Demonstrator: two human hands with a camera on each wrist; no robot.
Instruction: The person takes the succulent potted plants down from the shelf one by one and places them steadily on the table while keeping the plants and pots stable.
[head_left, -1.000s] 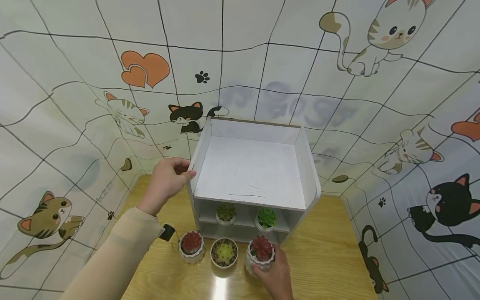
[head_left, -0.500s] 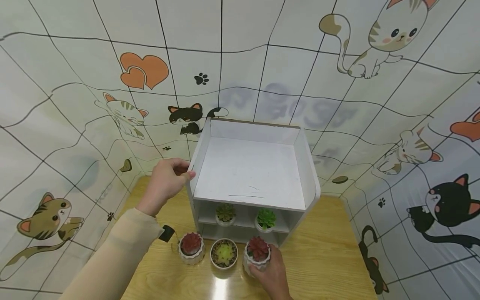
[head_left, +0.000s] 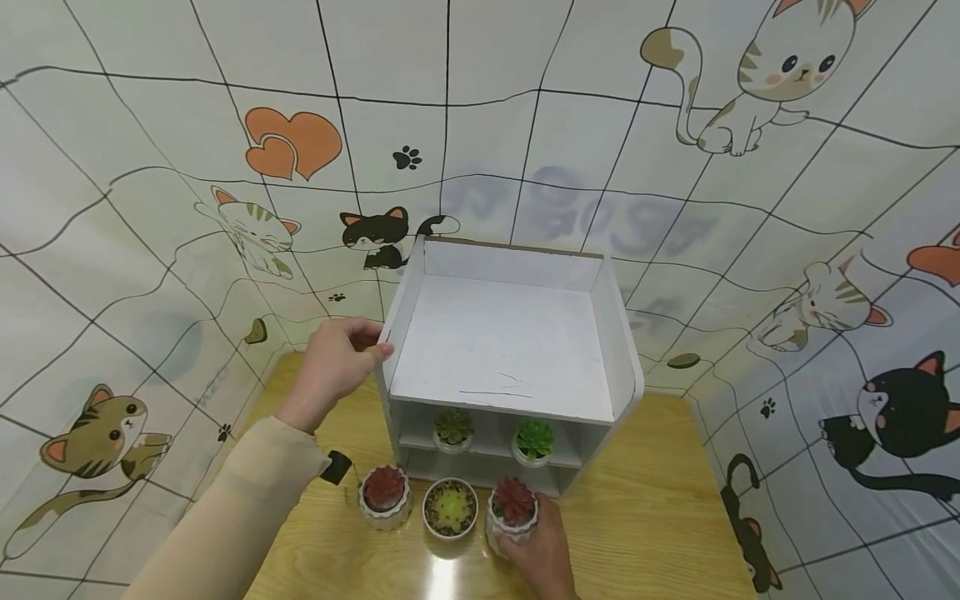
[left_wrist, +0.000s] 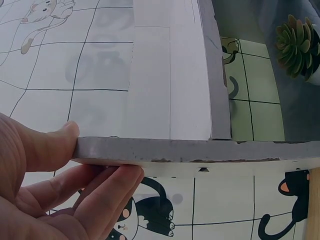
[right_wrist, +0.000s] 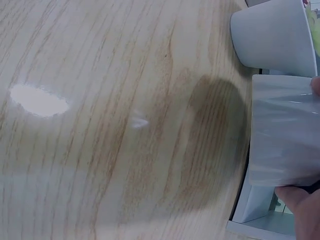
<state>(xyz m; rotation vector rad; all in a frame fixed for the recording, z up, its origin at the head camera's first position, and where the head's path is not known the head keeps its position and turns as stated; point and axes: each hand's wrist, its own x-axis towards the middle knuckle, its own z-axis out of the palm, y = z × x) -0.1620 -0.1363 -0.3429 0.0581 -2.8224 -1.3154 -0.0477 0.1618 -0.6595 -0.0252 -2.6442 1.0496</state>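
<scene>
My left hand [head_left: 341, 358] pinches the left side panel of a small white shelf unit [head_left: 502, 342], thumb on one face and fingers on the other in the left wrist view. My right hand [head_left: 542, 546] grips a white wavy-rimmed pot holding a red succulent [head_left: 513, 502], just in front of the unit's right side. In the right wrist view the thumb and a fingertip lie at opposite sides of this white pot [right_wrist: 285, 130]. Left of it stand a round white pot with a yellow-green succulent [head_left: 450, 507] and a second red succulent in a white pot [head_left: 385, 493].
Inside the shelf unit stand an olive-green succulent [head_left: 453, 427] and a bright green succulent [head_left: 534, 440], both potted. Everything rests on a wooden table [head_left: 645, 517]. A cat-printed curtain [head_left: 487, 125] encloses the back and sides.
My right hand has shifted slightly left with the potted red succulent. My left hand keeps its hold on the shelf unit's side panel.
</scene>
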